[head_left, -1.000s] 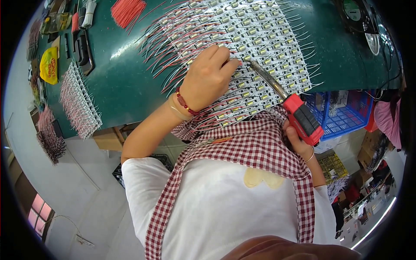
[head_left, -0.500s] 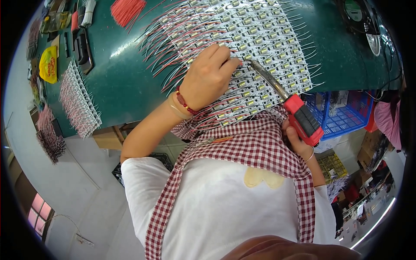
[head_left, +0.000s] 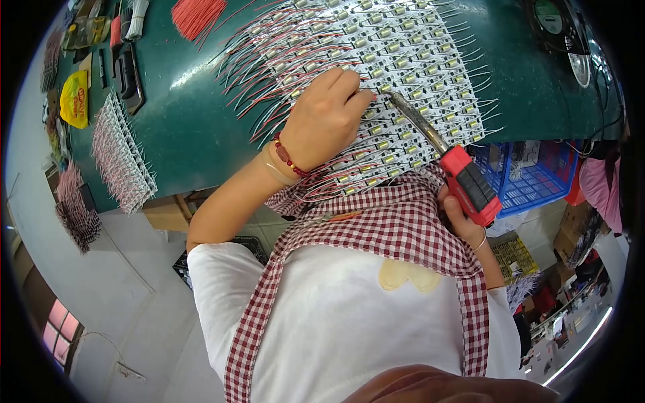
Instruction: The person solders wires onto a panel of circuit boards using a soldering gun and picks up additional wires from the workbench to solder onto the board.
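Note:
A sheet of small white circuit boards (head_left: 430,80), set with rows of yellowish components, lies over the table's near edge. Red and white wires (head_left: 248,87) fan out from its left side. Above the sheet, my left hand (head_left: 326,115) is closed in a pinch, a tiny reddish spot showing at its fingertips; what it pinches is too small to make out. My right hand (head_left: 461,218) grips a red and black soldering iron (head_left: 468,185) from below, partly hidden by the handle. The iron's metal tip touches or hovers just over the boards beside my left fingertips.
On the green table (head_left: 178,127) lie a bundle of red wires (head_left: 197,17), a yellow packet (head_left: 74,99), a black-handled tool (head_left: 127,77) and another wired board sheet (head_left: 123,154). A black device (head_left: 554,25) stands far right. Below the right edge is a blue crate (head_left: 527,188).
The soldering iron's tip has shifted very slightly to the right and away from me. My left hand has barely moved and keeps its pinch.

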Action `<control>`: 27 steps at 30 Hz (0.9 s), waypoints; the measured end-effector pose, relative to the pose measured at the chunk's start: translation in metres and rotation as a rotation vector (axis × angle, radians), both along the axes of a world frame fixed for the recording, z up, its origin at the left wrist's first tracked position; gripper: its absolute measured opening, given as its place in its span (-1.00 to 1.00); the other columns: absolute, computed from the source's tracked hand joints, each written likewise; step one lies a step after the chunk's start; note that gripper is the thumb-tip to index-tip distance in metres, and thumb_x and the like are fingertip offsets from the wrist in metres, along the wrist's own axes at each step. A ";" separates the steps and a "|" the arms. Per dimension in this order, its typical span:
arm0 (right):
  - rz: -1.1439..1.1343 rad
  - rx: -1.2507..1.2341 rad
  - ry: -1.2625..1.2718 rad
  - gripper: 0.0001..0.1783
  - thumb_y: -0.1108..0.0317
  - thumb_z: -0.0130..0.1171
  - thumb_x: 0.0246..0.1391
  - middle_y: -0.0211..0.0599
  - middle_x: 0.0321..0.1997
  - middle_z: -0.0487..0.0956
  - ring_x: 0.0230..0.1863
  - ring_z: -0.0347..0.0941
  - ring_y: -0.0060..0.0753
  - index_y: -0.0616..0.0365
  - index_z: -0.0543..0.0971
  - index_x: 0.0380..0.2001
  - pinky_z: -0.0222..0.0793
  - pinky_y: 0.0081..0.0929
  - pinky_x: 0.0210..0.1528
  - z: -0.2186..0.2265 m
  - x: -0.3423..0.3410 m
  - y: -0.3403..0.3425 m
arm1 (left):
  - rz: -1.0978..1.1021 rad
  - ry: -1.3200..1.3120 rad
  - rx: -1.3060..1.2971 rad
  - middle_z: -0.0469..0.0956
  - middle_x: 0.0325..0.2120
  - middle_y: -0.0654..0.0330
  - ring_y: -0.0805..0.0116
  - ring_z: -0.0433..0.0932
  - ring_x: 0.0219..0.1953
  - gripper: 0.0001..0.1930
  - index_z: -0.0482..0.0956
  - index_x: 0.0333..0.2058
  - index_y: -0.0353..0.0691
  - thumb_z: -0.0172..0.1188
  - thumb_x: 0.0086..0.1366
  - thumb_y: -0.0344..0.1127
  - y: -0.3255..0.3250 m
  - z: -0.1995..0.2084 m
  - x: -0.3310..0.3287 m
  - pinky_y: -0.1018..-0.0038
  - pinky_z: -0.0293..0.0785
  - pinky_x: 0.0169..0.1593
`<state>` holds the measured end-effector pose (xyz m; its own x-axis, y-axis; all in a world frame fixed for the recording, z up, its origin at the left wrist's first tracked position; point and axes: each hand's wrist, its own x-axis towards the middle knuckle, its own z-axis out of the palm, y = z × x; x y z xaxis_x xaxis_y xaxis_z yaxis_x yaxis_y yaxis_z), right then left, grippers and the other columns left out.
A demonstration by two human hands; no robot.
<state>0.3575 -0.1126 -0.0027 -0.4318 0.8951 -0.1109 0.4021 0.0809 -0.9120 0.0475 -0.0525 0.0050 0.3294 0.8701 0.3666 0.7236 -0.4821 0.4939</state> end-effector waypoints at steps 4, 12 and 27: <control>0.007 0.002 -0.008 -0.77 0.38 0.24 -0.12 -0.14 -0.44 0.55 -0.50 0.50 -0.19 0.29 0.58 -0.36 0.40 -0.42 -0.44 0.001 -0.001 0.001 | -0.007 0.023 -0.016 0.30 -0.53 0.15 0.22 0.36 -0.44 -0.79 0.57 -0.38 -0.29 0.18 -0.07 -0.61 0.001 0.002 0.001 0.38 0.35 -0.35; 0.072 0.016 -0.076 -0.74 0.34 0.25 -0.14 -0.16 -0.45 0.55 -0.51 0.50 -0.20 0.27 0.59 -0.35 0.38 -0.43 -0.47 -0.006 0.004 -0.001 | -0.013 0.022 -0.008 0.30 -0.52 0.14 0.20 0.35 -0.43 -0.77 0.56 -0.37 -0.31 0.17 -0.10 -0.61 0.000 0.003 0.001 0.37 0.35 -0.34; -0.036 -0.032 0.004 -0.74 0.34 0.24 -0.16 -0.13 -0.44 0.58 -0.50 0.52 -0.20 0.28 0.60 -0.37 0.40 -0.44 -0.43 0.002 0.003 0.000 | -0.018 0.078 0.007 0.31 -0.52 0.17 0.22 0.36 -0.43 -0.78 0.56 -0.38 -0.27 0.19 -0.10 -0.57 0.002 0.004 0.000 0.37 0.32 -0.32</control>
